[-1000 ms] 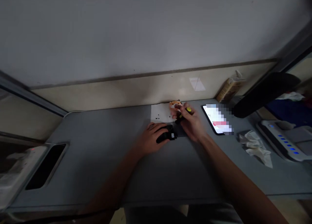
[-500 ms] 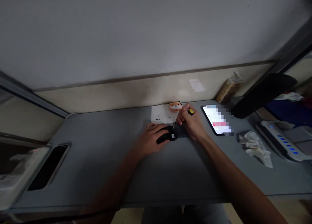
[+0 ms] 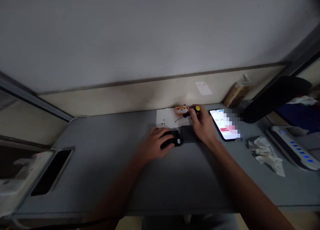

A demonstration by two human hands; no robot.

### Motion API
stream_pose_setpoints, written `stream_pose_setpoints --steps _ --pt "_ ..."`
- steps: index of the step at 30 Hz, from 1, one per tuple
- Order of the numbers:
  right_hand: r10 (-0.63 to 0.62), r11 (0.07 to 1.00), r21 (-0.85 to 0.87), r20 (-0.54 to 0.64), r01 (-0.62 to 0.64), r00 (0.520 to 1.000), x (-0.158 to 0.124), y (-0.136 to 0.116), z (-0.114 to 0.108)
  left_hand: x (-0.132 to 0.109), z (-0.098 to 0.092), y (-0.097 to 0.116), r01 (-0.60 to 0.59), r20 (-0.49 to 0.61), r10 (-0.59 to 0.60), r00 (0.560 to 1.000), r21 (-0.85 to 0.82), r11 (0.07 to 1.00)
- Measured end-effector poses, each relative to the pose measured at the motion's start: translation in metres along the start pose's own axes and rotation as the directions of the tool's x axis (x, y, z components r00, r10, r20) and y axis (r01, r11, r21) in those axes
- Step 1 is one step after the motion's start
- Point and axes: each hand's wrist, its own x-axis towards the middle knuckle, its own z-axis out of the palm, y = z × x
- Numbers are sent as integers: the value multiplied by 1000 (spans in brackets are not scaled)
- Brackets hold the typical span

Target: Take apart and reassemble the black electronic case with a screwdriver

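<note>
My left hand (image 3: 158, 145) is wrapped over a small black device (image 3: 177, 135) and holds it down on the desk. The hand hides much of the device, so its exact kind cannot be made out. In my right hand (image 3: 203, 125) is a screwdriver (image 3: 186, 115) with a black handle and yellow end. Its shaft slants left and down, the tip at a small dark speck on a sheet of white paper (image 3: 165, 114). Several tiny dark pieces (image 3: 163, 124), probably screws, lie on the paper's left part. A dark flat rectangular piece (image 3: 189, 134) rests right of the device.
An orange animal-faced case (image 3: 180, 110) sits at the paper's back edge. To the right are a lit phone (image 3: 225, 126), crumpled tissue (image 3: 268, 155), a drink carton (image 3: 237, 92), a black cylinder (image 3: 275, 98) and a power strip (image 3: 295, 150). Another phone (image 3: 51, 172) lies left.
My right hand has lifted away from the black device, moving right and back, and the screwdriver now points at the paper. My left hand keeps its hold. The view has shifted slightly.
</note>
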Motion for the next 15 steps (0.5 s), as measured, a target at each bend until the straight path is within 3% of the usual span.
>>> stream_pose_setpoints --steps 5,10,15 --pt "13 998 -56 -5 -13 1000 -1 3 3 -2 0 -4 76 -93 -80 992 -39 996" --pt "-8 992 128 -64 16 998 -4 -5 4 -1 6 -10 216 -313 -229 922 -75 973" --pt "-5 964 265 -31 13 1000 -7 -11 9 1 13 -12 274 -367 -291 884 -99 957"
